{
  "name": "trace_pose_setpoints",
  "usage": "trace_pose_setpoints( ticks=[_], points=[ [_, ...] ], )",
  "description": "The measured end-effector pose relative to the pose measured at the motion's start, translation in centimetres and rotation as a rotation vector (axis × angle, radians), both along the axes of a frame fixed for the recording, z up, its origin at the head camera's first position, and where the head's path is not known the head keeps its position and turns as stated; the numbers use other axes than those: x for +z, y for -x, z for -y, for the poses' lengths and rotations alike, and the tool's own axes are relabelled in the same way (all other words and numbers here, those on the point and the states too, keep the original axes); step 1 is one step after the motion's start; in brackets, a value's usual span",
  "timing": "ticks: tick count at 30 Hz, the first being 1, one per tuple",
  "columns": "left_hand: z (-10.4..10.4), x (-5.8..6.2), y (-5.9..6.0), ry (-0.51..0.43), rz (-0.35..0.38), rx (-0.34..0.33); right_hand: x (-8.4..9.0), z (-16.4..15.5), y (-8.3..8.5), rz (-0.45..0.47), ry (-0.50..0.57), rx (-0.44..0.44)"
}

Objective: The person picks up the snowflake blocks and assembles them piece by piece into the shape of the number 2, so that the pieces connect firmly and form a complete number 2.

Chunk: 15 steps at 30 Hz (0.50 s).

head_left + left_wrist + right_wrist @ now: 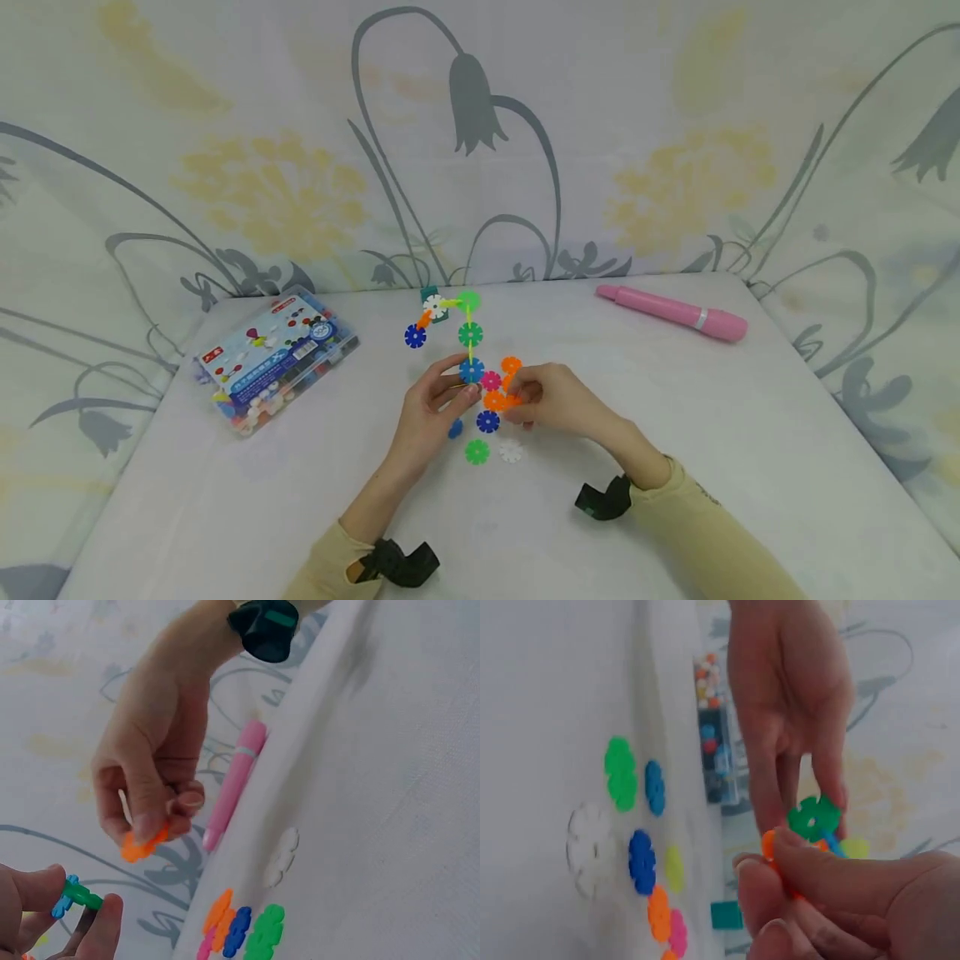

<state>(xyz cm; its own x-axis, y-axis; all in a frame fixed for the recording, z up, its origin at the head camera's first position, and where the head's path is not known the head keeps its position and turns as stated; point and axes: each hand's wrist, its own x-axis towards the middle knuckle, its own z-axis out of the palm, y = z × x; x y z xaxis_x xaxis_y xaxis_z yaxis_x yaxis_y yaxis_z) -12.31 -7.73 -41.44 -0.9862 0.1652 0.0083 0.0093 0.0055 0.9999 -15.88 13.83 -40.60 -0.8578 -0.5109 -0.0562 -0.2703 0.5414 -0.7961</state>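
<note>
A chain of coloured snowflake discs (469, 335) stands up from the white table (750, 433) at its middle. My left hand (463, 390) pinches the chain's lower end by a green disc (814, 817), next to a blue disc (471, 369). My right hand (519, 400) pinches an orange disc (142, 844) close beside that end. Pink and orange discs (491, 382) sit between the two hands. Loose discs lie on the table just below: blue (487, 422), green (477, 452) and white (511, 451).
A clear plastic box of discs (276, 358) lies at the left of the table. A pink pen (675, 312) lies at the back right. A floral cloth (480, 150) rises behind the table. A small teal block (726, 915) sits at the chain's far end.
</note>
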Motion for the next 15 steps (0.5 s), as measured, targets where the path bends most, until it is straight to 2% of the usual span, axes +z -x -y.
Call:
trace_pose_setpoints(
  ticks=[3, 5, 9, 15],
  points=[
    [-0.1, -0.1, -0.1, 0.010, 0.008, 0.003, 0.4, 0.6, -1.0, 0.110, 0.146, 0.045],
    [-0.1, -0.2, -0.1, 0.022, 0.014, 0.010, 0.2, 1.0, -1.5, 0.150, 0.191, 0.065],
    [-0.2, -0.2, -0.3, 0.025, 0.014, 0.019, -0.2, 1.5, -2.0, 0.174, 0.215, 0.069],
    [-0.4, 0.0, -0.2, 0.014, 0.002, 0.010, -0.2, 1.7, -2.1, 0.161, 0.216, 0.070]
  ],
)
